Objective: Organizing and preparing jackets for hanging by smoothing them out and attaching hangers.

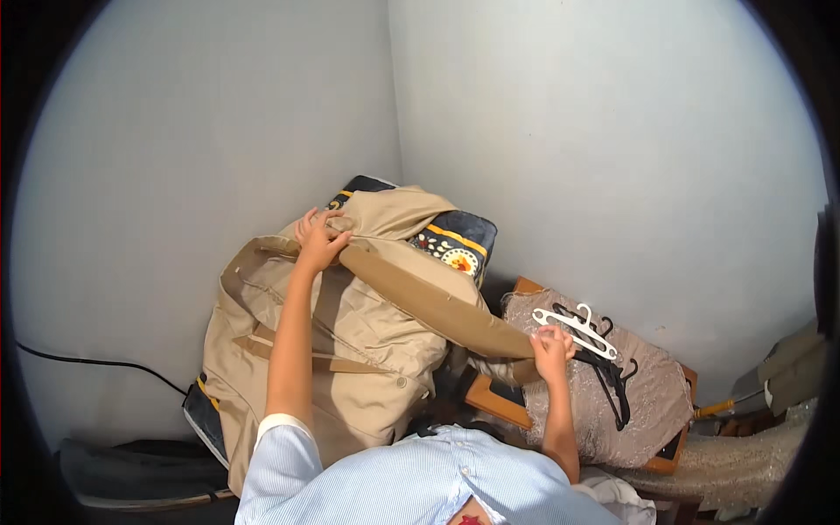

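A tan coat [376,324] lies spread out and rumpled in front of me, partly lit and partly in shadow. My left hand [321,238] pinches its cloth near the far end. At the right, my right hand [551,353] grips the other end of a long, darker tan section, which stretches slantwise between my hands. Just beside the right fingers lies a white clothes hanger [577,332]. Black clothes hangers [617,389] are next to and partly under it. What the fingertips press against is partly hidden.
Under the coat, a dark patterned cushion [477,232] with yellow stripes shows. The hangers rest on a mauve cloth [647,394] over a wooden-framed piece [496,401]. Grey walls [219,105] meet in a corner behind. A black cable [96,360] runs at the left; a shiny cloth [744,455] lies right.
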Motion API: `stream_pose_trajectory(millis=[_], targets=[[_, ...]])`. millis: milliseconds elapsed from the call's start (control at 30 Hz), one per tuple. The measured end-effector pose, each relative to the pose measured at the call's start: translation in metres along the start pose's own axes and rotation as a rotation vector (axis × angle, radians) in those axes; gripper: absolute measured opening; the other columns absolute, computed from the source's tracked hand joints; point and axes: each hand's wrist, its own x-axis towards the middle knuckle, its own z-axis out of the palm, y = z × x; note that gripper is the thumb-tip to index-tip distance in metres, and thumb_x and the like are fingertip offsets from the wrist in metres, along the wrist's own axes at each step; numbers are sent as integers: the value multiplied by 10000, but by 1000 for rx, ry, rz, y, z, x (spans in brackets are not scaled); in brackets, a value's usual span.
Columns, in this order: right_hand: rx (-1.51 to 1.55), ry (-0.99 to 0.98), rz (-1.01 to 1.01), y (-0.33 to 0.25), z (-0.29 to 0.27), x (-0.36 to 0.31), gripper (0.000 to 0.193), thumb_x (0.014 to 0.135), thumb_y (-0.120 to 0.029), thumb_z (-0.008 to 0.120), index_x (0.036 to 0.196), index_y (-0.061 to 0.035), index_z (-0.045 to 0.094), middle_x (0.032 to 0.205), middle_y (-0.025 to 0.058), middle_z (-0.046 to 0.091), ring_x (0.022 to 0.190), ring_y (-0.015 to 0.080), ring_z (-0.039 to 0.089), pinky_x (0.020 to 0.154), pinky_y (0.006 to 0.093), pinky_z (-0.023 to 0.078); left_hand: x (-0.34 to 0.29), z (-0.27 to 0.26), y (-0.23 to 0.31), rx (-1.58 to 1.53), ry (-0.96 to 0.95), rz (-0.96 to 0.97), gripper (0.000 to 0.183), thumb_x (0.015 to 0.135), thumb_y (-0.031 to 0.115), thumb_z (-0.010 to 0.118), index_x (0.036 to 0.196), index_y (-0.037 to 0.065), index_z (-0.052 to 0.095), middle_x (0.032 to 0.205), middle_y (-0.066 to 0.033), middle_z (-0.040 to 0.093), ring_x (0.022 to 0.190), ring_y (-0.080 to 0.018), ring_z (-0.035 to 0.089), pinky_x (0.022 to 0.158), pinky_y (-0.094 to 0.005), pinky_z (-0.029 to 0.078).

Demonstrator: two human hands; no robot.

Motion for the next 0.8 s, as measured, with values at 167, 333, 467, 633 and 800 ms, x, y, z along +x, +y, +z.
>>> stream_pose_trajectory(millis=[167,333,467,633,800], targets=[[-159,81,81,-23,43,-6,253,743,-295,675,955,-174,609,1318,128,369,1246,341,278,1010,566,137,-22,64,-22,362,252,150,237,736,344,683,849,146,620,1318,-36,463,1245,-289,347,1009,-557,207],[51,4,-321,-83,62,-32,491,774,-304,640,1236,-183,525,1399,126,301,1270,350,256,1035,533,134,-29,48,0,340,450,189,151,778,210,653,912,167,600,1338,-25,447,1217,-284,369,1004,-538,216],[-91,-162,-211,-103,77,-44,536,786,-316,644,1278,-165,495,1425,177,238,1297,388,192,1038,548,114,-62,8,5,72,308,40,142,786,199,635,921,159,617,1347,-69,423,1244,-335,318,1000,-524,211],[26,-51,-390,-94,79,-73,412,748,-330,657,1112,-149,590,1415,152,278,1294,368,203,1046,533,123,-131,-38,-5,-86,-247,-224,196,719,343,681,834,186,703,1391,-83,396,1316,-380,208,1052,-538,138],[37,-267,-507,-98,91,-121,388,736,-392,676,1014,-121,661,1446,150,237,1317,398,138,1033,577,56,-179,-70,0,70,-299,-240,350,618,318,727,967,299,705,1484,-102,247,1366,-416,98,1073,-557,91]])
